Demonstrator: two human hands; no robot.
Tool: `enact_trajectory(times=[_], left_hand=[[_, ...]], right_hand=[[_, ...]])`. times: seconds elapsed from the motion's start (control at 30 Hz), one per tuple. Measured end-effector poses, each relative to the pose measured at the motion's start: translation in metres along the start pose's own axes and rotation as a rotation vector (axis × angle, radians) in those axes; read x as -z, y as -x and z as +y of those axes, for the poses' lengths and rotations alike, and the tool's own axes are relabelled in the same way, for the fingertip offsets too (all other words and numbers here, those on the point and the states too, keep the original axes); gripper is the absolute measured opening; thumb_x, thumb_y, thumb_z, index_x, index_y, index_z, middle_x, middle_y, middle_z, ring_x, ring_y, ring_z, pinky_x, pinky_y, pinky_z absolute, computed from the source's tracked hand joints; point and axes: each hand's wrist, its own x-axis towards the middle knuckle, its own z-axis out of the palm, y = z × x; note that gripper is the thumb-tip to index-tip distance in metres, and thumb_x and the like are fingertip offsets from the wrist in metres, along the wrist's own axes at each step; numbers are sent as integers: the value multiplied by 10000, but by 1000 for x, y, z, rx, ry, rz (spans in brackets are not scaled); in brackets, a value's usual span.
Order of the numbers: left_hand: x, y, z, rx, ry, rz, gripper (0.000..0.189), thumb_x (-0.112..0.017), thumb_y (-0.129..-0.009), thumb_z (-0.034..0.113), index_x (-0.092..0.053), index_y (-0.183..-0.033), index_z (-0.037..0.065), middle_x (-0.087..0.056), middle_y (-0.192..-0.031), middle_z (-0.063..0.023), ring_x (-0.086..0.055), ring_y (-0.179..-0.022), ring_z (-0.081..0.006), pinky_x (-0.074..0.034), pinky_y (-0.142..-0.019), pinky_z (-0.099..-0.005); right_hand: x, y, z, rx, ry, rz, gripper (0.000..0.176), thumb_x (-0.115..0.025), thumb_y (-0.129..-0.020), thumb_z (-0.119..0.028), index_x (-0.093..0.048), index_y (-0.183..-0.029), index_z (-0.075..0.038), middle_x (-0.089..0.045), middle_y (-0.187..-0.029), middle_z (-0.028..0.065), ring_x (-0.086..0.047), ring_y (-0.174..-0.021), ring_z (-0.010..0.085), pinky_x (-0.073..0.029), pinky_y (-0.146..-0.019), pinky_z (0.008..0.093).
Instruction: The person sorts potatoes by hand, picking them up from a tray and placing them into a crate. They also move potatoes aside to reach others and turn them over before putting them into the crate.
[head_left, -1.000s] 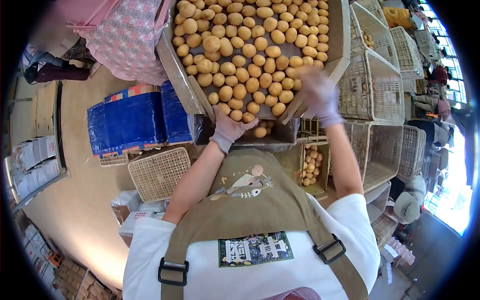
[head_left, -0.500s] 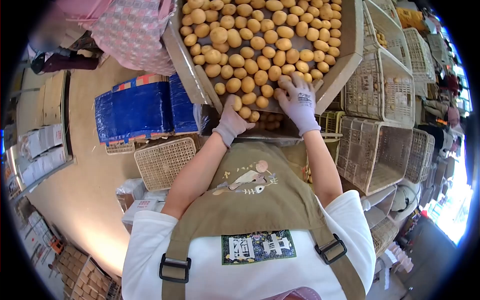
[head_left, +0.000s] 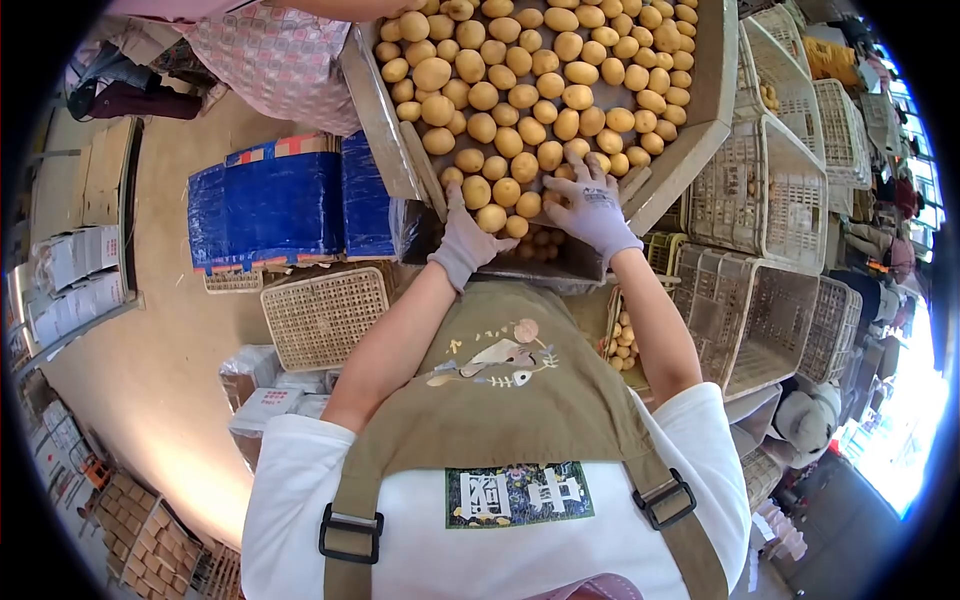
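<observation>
Many round to oval yellow-brown pieces of produce, which look like small potatoes [head_left: 523,167], lie on a sloping tray with wooden sides [head_left: 690,165]. My left hand [head_left: 468,243], in a pale glove, is at the left of its narrow outlet, thumb and fingers apart beside several of them. My right hand [head_left: 597,212], also gloved, rests at the outlet's right side with its fingers spread over and against a few potatoes. Both hands are open, palms partly hidden. Below the outlet, more potatoes [head_left: 541,243] sit in a dark bin close to my apron.
Stacked plastic crates [head_left: 775,190] stand to the right. At the left are a blue-covered stack [head_left: 265,215] and an upturned crate [head_left: 325,318]. Another person's arm [head_left: 345,8] and patterned clothing reach the tray's upper left. A crate of potatoes [head_left: 622,345] sits by my right forearm.
My right hand has shifted slightly left and down, its fingers spread wider. Potatoes at the outlet have shifted. The other person's arm has come into view above the tray.
</observation>
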Motion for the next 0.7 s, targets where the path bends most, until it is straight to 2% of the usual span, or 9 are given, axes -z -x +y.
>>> enact_trajectory(times=[0.13, 0.2, 0.33, 0.43, 0.5, 0.53, 0.57, 0.63, 0.7], left_hand=[[14, -10, -2, 34, 3, -80, 896, -464, -901, 788, -275, -1587, 244, -325, -1633, -79, -317, -1485, -373, -162, -1148, -731], [21, -18, -6, 36, -32, -33, 884, -515, -900, 757, -287, -1581, 242, -331, -1631, -80, -317, -1486, -372, -158, -1148, -732], [10, -6, -2, 26, 12, -89, 917, -510, -882, 786, -284, -1585, 242, -324, -1635, -78, -313, -1487, -378, -147, -1144, -744], [1, 1, 2, 47, 40, -23, 958, -445, -867, 844, -273, -1593, 242, -318, -1638, -79, -306, -1489, -386, -156, -1132, -756], [1, -1, 3, 31, 4, -80, 993, -407, -852, 876, -263, -1598, 236, -315, -1639, -82, -305, -1488, -389, -166, -1129, -756], [3, -2, 2, 25, -14, -103, 1012, -388, -845, 893, -258, -1600, 233, -314, -1639, -84, -305, -1488, -391, -172, -1128, -757], [8, -6, 2, 39, -27, -159, 1044, -376, -827, 915, -258, -1600, 223, -314, -1638, -84, -308, -1485, -394, -193, -1125, -752], [5, -6, 0, -3, -21, -91, 1039, -387, -829, 908, -267, -1597, 220, -305, -1641, -83, -312, -1481, -396, -203, -1123, -752], [7, -11, -2, 9, 33, -148, 1030, -490, -844, 832, -191, -1601, 202, -283, -1646, -97, -311, -1475, -388, -234, -1139, -721]], right_hand=[[15, -47, -2, -45, -365, 188, 416, -602, -901, -319, -664, -1309, -267, -474, -1524, 143, -597, -1241, 374, -492, -973, 530], [24, -73, -22, -92, -142, 72, 443, -574, -918, -246, -622, -1358, -272, -461, -1520, 166, -663, -1153, 349, -539, -934, 440], [37, -98, -51, -226, 103, -112, 431, -585, -930, -247, -599, -1360, -269, -525, -1368, 201, -648, -1154, 360, -521, -976, 465], [29, -74, -25, -29, -327, 195, 386, -622, -924, -271, -616, -1310, -246, -572, -1265, 218, -654, -1084, 400, -531, -935, 470], [43, -35, -12, 202, -421, 507, 298, -692, -866, -142, -686, -1155, -212, -634, -1103, 197, -667, -963, 412, -553, -851, 455], [54, -19, 9, 292, -217, 650, 327, -698, -840, -81, -698, -1143, -204, -657, -1075, 166, -673, -947, 395, -560, -819, 435], [53, -6, 58, 274, 154, 704, 486, -692, -844, -52, -653, -1315, -164, -678, -1150, 145, -698, -935, 337, -584, -786, 421], [77, 13, 106, -268, 13, 822, 426, -668, -854, -74, -649, -1278, -90, -701, -1136, 146, -694, -943, 303, -577, -799, 417], [100, 24, 98, -534, -53, 813, 369, -635, -868, -81, -640, -1235, -40, -711, -1131, 170, -698, -968, 287, -574, -814, 422]])
